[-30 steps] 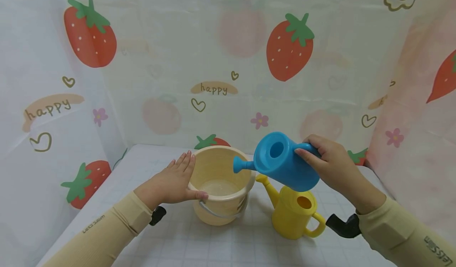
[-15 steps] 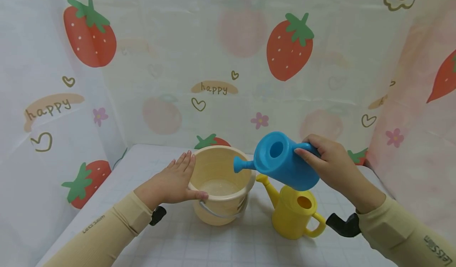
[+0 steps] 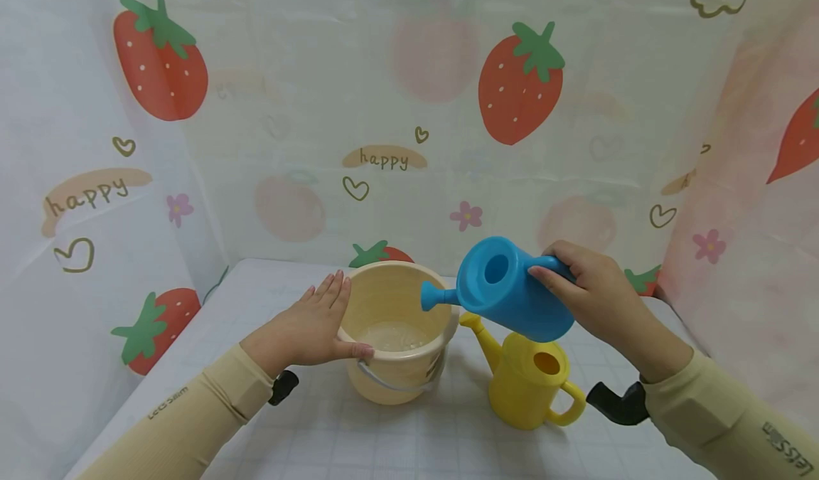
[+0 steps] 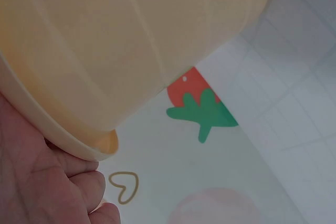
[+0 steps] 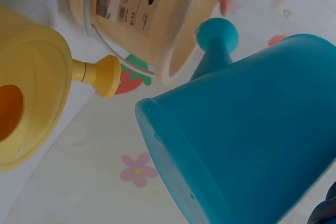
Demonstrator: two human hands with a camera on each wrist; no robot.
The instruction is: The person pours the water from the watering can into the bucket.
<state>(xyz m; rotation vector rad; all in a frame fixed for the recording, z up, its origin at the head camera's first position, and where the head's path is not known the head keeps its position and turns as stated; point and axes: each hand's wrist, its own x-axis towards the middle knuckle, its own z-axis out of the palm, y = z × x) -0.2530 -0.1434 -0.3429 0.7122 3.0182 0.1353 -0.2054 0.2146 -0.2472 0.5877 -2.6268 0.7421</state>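
Observation:
A cream bucket (image 3: 382,390) with a wire handle (image 3: 390,386) stands upright on the table. My left hand (image 3: 301,331) rests on its left rim, fingers straight and thumb along the front edge; the left wrist view shows the palm against the rim. My right hand (image 3: 601,302) grips the handle of a blue watering can (image 3: 527,309) held in the air, tilted left. Its spout (image 3: 438,296) reaches over the bucket's right rim. Shallow clear liquid (image 3: 397,338) with small bubbles or ripples lies in the bucket. No stream from the spout can be made out.
A yellow watering can (image 3: 520,387) stands upright right of the bucket, below the blue can, its spout (image 3: 483,341) pointing toward the bucket. A white tabletop (image 3: 358,444) lies underneath. Strawberry-printed curtains (image 3: 397,75) enclose the back and sides.
The blue watering can and both hands have hardly moved. Bubbles or ripples now show more clearly on the liquid inside the bucket.

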